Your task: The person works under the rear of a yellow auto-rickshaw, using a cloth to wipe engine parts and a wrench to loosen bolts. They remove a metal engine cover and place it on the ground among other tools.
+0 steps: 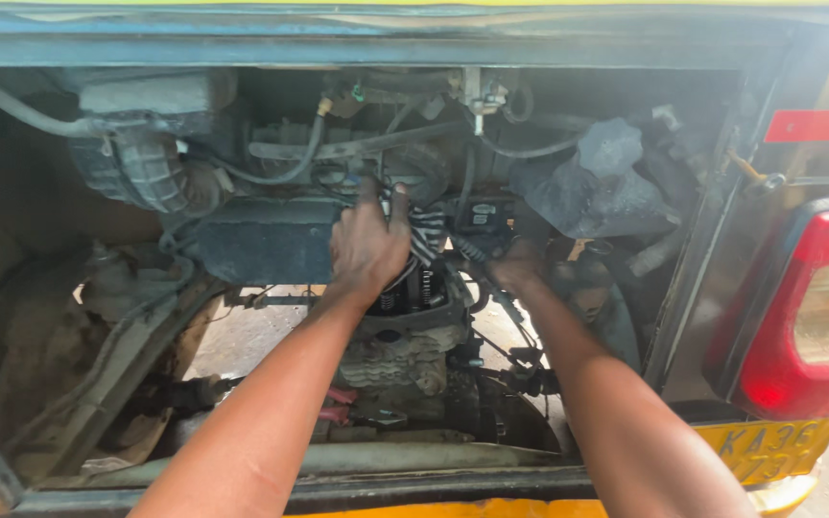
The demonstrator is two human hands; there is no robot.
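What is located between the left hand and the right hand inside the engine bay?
In the head view, a black-and-white striped cloth lies between the left hand and the right hand, above the finned engine block.

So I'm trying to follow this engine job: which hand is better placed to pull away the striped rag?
Left, I'd say. The left hand already has its fingers on the striped rag above the engine. The right hand is lower and to the side, among the wires.
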